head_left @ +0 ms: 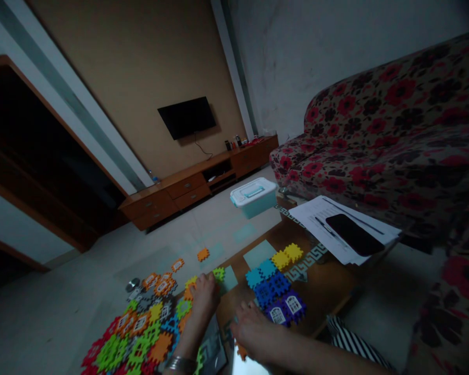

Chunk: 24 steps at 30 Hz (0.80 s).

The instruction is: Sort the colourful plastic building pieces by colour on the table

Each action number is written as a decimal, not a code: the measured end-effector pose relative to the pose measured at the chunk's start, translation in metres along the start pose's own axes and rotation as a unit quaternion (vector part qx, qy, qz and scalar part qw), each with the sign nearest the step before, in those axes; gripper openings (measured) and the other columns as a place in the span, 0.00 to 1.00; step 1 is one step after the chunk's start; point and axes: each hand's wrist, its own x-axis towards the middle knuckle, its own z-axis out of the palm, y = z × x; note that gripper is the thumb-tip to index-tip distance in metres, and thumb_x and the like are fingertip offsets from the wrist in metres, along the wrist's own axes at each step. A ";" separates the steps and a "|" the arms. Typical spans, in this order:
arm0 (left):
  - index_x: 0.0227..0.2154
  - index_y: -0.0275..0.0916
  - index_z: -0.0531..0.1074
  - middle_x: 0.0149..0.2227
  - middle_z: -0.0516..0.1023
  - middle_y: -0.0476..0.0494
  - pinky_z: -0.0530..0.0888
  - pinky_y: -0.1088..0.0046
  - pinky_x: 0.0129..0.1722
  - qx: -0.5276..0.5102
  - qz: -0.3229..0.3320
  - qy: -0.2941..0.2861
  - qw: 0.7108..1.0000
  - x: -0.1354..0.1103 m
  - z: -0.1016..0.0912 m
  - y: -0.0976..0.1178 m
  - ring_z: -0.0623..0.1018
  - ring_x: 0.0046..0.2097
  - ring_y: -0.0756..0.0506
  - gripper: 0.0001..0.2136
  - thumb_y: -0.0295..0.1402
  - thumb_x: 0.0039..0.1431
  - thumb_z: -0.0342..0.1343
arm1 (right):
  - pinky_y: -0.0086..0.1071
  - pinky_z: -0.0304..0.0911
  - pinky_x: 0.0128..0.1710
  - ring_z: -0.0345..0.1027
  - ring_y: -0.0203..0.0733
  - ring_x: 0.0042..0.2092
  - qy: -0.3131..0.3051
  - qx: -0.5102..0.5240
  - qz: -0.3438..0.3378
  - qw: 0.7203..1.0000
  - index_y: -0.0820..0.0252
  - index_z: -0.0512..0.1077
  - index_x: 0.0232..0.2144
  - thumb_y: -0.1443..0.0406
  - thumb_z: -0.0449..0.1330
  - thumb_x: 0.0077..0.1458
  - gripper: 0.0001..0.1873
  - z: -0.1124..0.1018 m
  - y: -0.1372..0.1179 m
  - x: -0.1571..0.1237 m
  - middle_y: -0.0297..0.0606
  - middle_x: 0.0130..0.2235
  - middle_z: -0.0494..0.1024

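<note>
Over a low wooden coffee table [320, 281] edged with a white Greek-key pattern, the person's two bare hands are well apart from each other. The left hand [205, 299], with a silver bangle [181, 364] at its wrist, curves downward at the table's edge, its fingertips at a green waffle-shaped plastic tile [219, 274]; whether it grips that tile cannot be told. The right hand [254, 330] lies open and palm-down, just beside a cluster of purple plastic tiles printed with white windows [285, 310]. That cluster adjoins linked blue plastic tiles [268, 288], with two linked yellow plastic tiles [287, 255] beyond them. Two flat pale teal squares [260, 254] [230, 278] lie on the tabletop near these tiles. To the left, a heap of red, orange, green, grey and yellow interlocking plastic tiles [140, 328] spreads across the pale floor, and two loose orange plastic tiles [203, 254] [177, 264] lie apart from it. A stack of white printed papers [336, 224] with a black smartphone [354, 234] on top sits at the table's far corner. Farther on stand a translucent plastic storage box with a pale teal lid [254, 197], a red-flowered sofa [375, 130] and a long wooden TV cabinet [180, 190] beneath a wall-mounted black television [186, 117].
</note>
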 end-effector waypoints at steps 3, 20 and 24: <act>0.52 0.34 0.67 0.49 0.69 0.34 0.63 0.61 0.48 -0.030 0.008 0.012 0.999 -0.008 -0.015 0.014 0.70 0.53 0.36 0.21 0.25 0.53 0.54 | 0.43 0.66 0.47 0.73 0.54 0.46 -0.062 0.020 0.017 0.998 0.66 0.76 0.39 0.73 0.61 0.46 0.15 -0.015 -0.001 0.005 0.52 0.42 0.80; 0.48 0.36 0.69 0.49 0.71 0.33 0.59 0.50 0.57 -0.108 0.204 0.016 0.973 -0.046 -0.030 0.240 0.68 0.53 0.35 0.14 0.28 0.61 0.47 | 0.35 0.66 0.44 0.75 0.44 0.41 0.258 0.190 0.394 0.862 0.60 0.72 0.43 0.72 0.54 0.53 0.15 -0.018 0.200 -0.122 0.41 0.40 0.80; 0.46 0.37 0.74 0.47 0.74 0.34 0.59 0.46 0.58 -0.084 0.181 0.032 0.979 -0.043 -0.020 0.241 0.69 0.53 0.35 0.16 0.25 0.63 0.43 | 0.37 0.64 0.48 0.72 0.49 0.46 0.233 0.091 0.414 0.875 0.62 0.73 0.44 0.69 0.57 0.54 0.15 -0.015 0.200 -0.124 0.46 0.44 0.78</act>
